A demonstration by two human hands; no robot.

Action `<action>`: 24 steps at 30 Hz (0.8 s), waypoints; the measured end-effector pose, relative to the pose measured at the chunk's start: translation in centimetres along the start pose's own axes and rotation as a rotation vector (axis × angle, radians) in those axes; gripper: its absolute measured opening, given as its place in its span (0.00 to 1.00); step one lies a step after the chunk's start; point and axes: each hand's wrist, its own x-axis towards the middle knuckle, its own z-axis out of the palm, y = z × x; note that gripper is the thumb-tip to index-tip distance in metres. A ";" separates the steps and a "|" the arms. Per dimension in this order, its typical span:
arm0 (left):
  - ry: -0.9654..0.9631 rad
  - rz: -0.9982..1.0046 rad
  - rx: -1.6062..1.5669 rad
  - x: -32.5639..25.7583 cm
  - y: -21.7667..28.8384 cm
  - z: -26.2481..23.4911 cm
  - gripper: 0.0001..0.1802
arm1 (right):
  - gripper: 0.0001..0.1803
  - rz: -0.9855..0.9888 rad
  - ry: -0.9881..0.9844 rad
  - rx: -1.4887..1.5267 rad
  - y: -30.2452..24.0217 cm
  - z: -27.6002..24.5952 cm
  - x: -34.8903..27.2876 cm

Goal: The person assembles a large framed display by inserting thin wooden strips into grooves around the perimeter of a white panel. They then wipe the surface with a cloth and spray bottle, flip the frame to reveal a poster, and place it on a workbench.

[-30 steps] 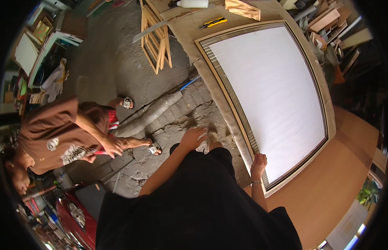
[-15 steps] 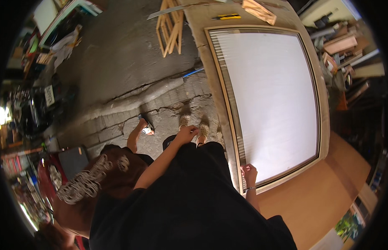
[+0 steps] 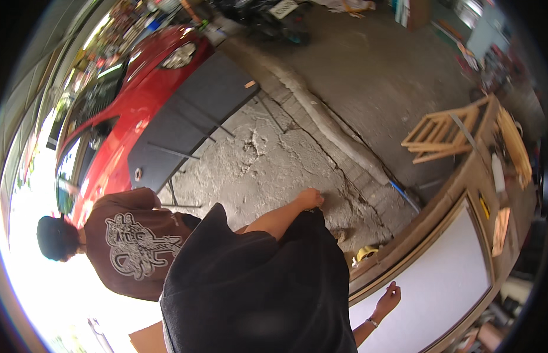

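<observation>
My left hand [image 3: 311, 199] hangs beside my black shirt over the cracked concrete floor [image 3: 268, 153], with its fingers curled and nothing seen in it. At the lower right, my right hand [image 3: 389, 297] rests with its fingers spread on the large white panel [image 3: 444, 282]. That panel lies in a wooden frame [image 3: 439, 212]. A bracelet shows at that wrist.
A person in a brown printed shirt [image 3: 133, 247] stands close on my left, back turned. Beyond are a red car [image 3: 127, 100] and a dark grey board [image 3: 186, 123] on the ground. A wooden slatted frame [image 3: 442, 132] leans at the bench end; a yellow tool [image 3: 485, 207] lies there.
The view has swung left, so the white panel now sits at the lower right and the red car has come into sight. The other person has risen from a crouch and stands beside me.
</observation>
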 end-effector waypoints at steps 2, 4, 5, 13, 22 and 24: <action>0.032 -0.152 -0.036 -3.1 -1.1 -2.7 0.18 | 0.27 -0.104 0.001 -0.012 -2.9 0.6 2.4; 0.144 -0.235 -0.172 -5.0 -4.5 -4.4 0.21 | 0.22 -0.321 -0.061 -0.014 -3.7 2.8 5.2; 0.192 -0.271 -0.239 -5.3 -5.8 -4.9 0.22 | 0.21 -0.398 -0.111 -0.027 -4.5 3.9 6.6; 0.519 -0.518 -0.687 -8.9 -25.3 -3.2 0.21 | 0.12 -0.774 -0.764 -0.118 -30.3 26.5 6.9; 0.644 -0.347 -0.944 -10.3 -30.1 -21.1 0.17 | 0.28 -1.288 -0.654 -0.234 -52.9 61.1 -11.9; 0.695 -0.250 -0.977 -9.6 -31.7 -25.3 0.16 | 0.27 -1.248 -0.722 -0.348 -54.6 65.1 -13.9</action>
